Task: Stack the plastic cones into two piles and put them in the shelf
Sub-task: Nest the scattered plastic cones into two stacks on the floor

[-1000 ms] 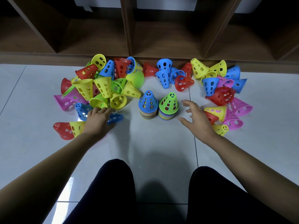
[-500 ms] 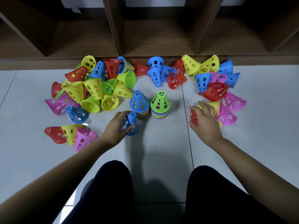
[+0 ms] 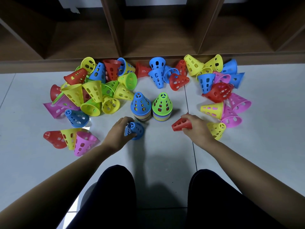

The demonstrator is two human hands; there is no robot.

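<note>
On the floor (image 3: 24, 96), midway along the edge that meets the shelf (image 3: 165, 37), each hand held one cone beside the two piles.
Each cone likely wanted turning mouth-down and lowering squarely over its pile's tip, so it nested rather than jammed. The left hand (image 3: 118, 133) curled fingers and thumb round a blue cone (image 3: 136, 131) just in front of the blue-topped pile (image 3: 140, 106); the right hand (image 3: 198, 128) pinched a red cone (image 3: 179, 125), tipped sideways, near the green-topped pile (image 3: 162, 105).
</note>
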